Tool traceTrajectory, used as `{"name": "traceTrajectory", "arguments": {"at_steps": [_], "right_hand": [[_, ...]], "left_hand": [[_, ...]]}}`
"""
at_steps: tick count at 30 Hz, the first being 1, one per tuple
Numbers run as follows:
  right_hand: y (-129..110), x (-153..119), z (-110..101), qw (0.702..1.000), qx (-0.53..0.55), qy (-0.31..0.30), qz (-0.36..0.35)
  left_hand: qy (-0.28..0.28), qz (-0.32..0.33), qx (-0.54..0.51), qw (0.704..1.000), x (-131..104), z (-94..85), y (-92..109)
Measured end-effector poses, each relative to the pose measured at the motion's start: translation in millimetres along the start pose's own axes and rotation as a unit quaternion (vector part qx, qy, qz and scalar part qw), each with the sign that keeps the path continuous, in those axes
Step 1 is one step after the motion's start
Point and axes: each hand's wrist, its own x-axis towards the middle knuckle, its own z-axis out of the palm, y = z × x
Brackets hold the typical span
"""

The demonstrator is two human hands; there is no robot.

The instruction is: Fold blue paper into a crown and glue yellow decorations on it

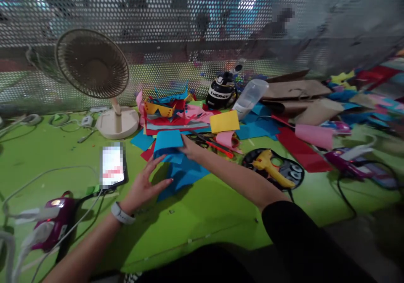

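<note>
My right hand (189, 148) reaches across to a blue sheet (168, 142), craft felt or paper, and pinches its right edge; the fingertips are partly hidden behind it. The sheet is raised and bends down at the front. Just below it, my left hand (145, 186) is open, fingers spread, with nothing in it; its fingertips are close to the sheet's lower edge. More blue sheets (186, 175) lie flat on the green table underneath. Scissors with red-orange handles (221, 147) rest right of my right hand, near a yellow piece (224, 121).
A fan (116, 123) and a lit phone (112, 167) are at left, with a purple power strip (55, 222) and loose cables. Behind the sheets are cut scraps (160, 110), a black bottle (219, 91) and a clear bottle (252, 95). A yellow glue gun (271, 169) lies on a black mat.
</note>
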Motion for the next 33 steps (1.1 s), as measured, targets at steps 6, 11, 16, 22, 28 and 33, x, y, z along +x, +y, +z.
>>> {"name": "traceTrajectory", "arguments": {"at_steps": [6,11,16,22,28,33], "right_hand": [[-8.8,-5.4,9.7,0.99,-0.14,-0.025,-0.019],[-23.3,12.5,0.0,0.95,-0.297,-0.042,-0.087],[-22.5,25.9,2.1,0.893,-0.422,-0.078,-0.135],[-20.4,35.6,-0.6,0.846,-0.512,-0.049,-0.139],[-17.5,43.8,-12.0,0.856,-0.495,-0.059,-0.134],[-10.4,48.3,-17.4,0.868,-0.483,-0.002,-0.116]], "left_hand": [[0.173,-0.101,-0.176,0.964,19.7,-0.9,-0.6],[0.28,-0.196,-0.177,0.923,34.1,-18.3,-12.0],[0.284,-0.26,-0.215,0.898,40.6,-25.7,-22.6],[0.277,-0.262,-0.235,0.894,52.6,-20.2,-23.3],[0.275,-0.255,-0.242,0.895,51.5,-20.8,-20.2],[0.267,-0.261,-0.24,0.896,53.6,-22.6,-20.8]]}}
